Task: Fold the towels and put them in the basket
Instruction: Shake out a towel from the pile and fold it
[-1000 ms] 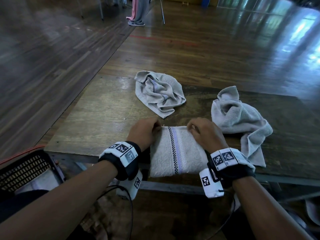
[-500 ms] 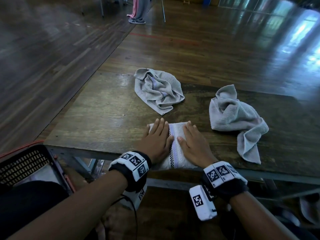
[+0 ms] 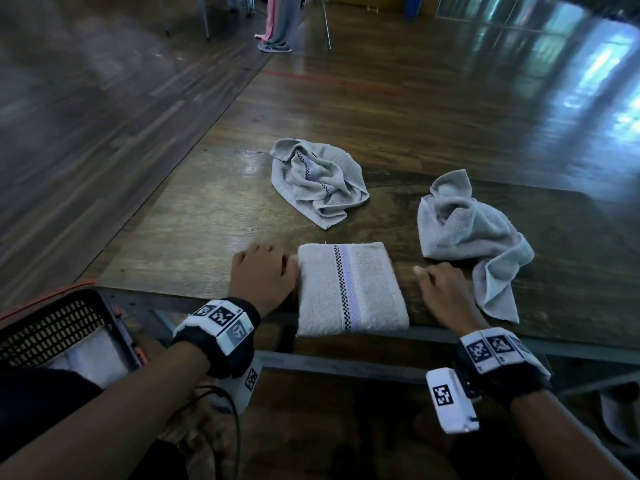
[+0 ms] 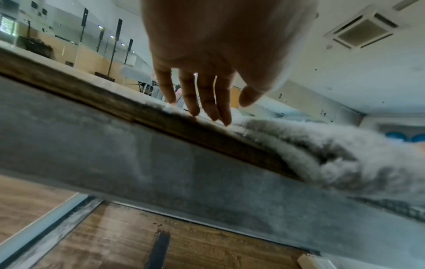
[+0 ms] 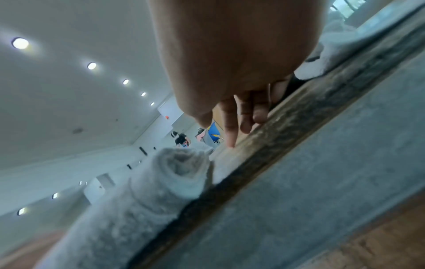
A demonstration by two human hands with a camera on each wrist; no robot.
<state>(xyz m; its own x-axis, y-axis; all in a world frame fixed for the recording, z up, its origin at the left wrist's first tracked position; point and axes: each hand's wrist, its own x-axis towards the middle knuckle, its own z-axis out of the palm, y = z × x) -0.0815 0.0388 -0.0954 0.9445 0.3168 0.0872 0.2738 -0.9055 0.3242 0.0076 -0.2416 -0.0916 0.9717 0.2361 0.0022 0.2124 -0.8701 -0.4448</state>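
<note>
A folded pale towel point(image 3: 349, 289) with a checked stripe lies at the table's near edge and overhangs it slightly; it also shows as folded layers of towel point(image 4: 322, 154) and a rolled end of towel point(image 5: 165, 182). My left hand point(image 3: 263, 275) lies flat on the table against the towel's left side, fingers point(image 4: 207, 109) straight. My right hand point(image 3: 443, 289) rests on the table to the towel's right, apart from it, fingers point(image 5: 239, 127) relaxed and holding nothing. A crumpled striped towel point(image 3: 318, 181) and a crumpled plain towel point(image 3: 464, 230) lie farther back. The black mesh basket point(image 3: 52, 327) stands low at my left.
The wooden table point(image 3: 194, 237) ends at a metal frame rail point(image 3: 346, 365) right in front of me. The basket holds something pale. A person's legs point(image 3: 277, 26) and chair legs stand far off on the wooden floor.
Half a second ago both hands pressed flat on top of the folded towel. They have since slid outward, left and right, off it. The towel now lies uncovered.
</note>
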